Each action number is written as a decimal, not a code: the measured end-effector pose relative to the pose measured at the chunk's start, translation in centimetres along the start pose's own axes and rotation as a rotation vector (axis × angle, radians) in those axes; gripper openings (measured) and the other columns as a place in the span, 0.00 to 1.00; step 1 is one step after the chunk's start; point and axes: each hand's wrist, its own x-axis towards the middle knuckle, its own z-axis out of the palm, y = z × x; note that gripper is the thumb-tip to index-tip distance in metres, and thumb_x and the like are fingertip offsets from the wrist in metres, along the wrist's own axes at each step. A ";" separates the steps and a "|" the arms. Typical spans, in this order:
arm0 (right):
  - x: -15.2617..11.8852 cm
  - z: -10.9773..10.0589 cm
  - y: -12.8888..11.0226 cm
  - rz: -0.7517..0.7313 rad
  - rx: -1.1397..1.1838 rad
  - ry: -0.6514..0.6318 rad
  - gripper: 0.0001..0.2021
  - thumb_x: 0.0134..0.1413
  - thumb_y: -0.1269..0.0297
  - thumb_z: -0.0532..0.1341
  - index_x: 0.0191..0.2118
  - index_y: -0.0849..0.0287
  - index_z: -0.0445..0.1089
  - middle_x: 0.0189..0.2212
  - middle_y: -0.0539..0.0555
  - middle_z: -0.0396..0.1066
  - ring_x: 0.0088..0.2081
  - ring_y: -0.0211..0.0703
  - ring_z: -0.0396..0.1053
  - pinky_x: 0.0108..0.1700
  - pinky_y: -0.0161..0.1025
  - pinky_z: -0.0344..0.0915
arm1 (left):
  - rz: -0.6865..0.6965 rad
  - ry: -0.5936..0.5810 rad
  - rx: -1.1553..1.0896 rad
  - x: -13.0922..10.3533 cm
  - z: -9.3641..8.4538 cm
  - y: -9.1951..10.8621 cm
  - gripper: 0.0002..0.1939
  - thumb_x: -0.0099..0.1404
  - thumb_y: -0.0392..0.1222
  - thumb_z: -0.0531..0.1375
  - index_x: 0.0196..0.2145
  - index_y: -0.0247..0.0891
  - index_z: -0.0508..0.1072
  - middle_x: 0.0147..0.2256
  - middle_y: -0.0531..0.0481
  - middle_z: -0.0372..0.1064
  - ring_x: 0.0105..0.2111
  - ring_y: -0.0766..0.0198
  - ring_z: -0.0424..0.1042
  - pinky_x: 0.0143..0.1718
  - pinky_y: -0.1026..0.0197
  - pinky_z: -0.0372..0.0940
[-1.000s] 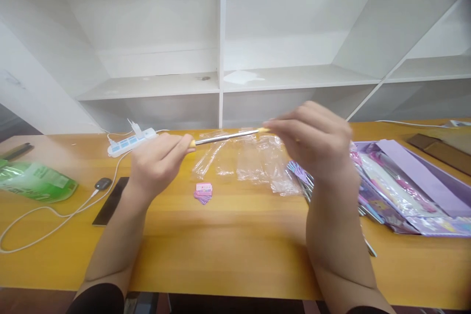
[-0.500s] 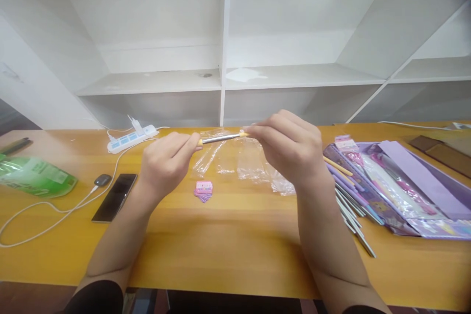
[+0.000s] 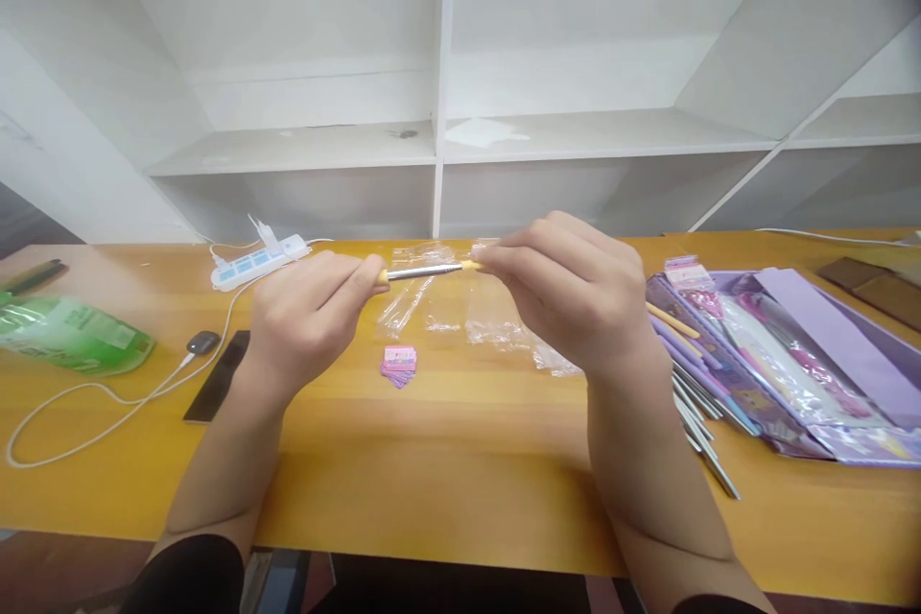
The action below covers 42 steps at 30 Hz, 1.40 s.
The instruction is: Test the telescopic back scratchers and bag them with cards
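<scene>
A slim yellow-and-silver stick [image 3: 424, 272], resembling a paintbrush, is stretched almost level between my two hands above the table. Its yellow left part is in the closed fingers of my left hand [image 3: 309, 317], which hide most of that end. My right hand [image 3: 576, 293] pinches the small yellow tip at the other end. Between the hands the silver shaft is bare. Beneath and behind it lie clear plastic sleeves [image 3: 493, 317]. A small fanned stack of pink and purple cards [image 3: 398, 366] rests on the table, below the stick in view.
Right of my right arm, several yellow, purple and silver sticks [image 3: 701, 403] lie against a purple box [image 3: 777, 432] containing packaged items. On the left are a power strip [image 3: 259, 263], a phone [image 3: 216, 384], a white cable and a green pouch [image 3: 76, 336]. White shelving [image 3: 442, 67] stands behind.
My left hand has shifted slightly left, and the hands are a little farther apart. Both still grip the stick. The whole view has moved slightly.
</scene>
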 end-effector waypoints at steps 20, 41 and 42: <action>-0.1 1.7 0.3 0.091 0.036 -0.141 0.05 0.73 0.68 0.63 0.49 0.52 0.75 0.36 0.51 0.76 0.35 0.41 0.66 0.38 0.41 0.58 | -0.048 -0.066 -0.004 0.4 1.2 0.1 0.07 0.75 0.39 0.65 0.50 0.43 0.78 0.34 0.50 0.79 0.30 0.61 0.71 0.31 0.56 0.62; -1.6 -0.4 5.8 0.138 -0.082 0.068 0.03 0.69 0.65 0.67 0.42 0.49 0.78 0.31 0.50 0.76 0.34 0.43 0.67 0.39 0.44 0.60 | -0.070 0.066 0.073 -0.8 0.6 -5.0 0.06 0.72 0.36 0.68 0.43 0.47 0.79 0.31 0.52 0.79 0.31 0.58 0.68 0.31 0.55 0.61; -1.8 -0.5 6.1 0.137 -0.081 0.066 0.03 0.69 0.65 0.67 0.42 0.49 0.78 0.31 0.50 0.76 0.33 0.43 0.67 0.40 0.44 0.60 | -0.065 0.061 0.075 -0.9 0.7 -5.1 0.06 0.72 0.36 0.68 0.43 0.47 0.79 0.31 0.52 0.78 0.31 0.58 0.68 0.30 0.55 0.61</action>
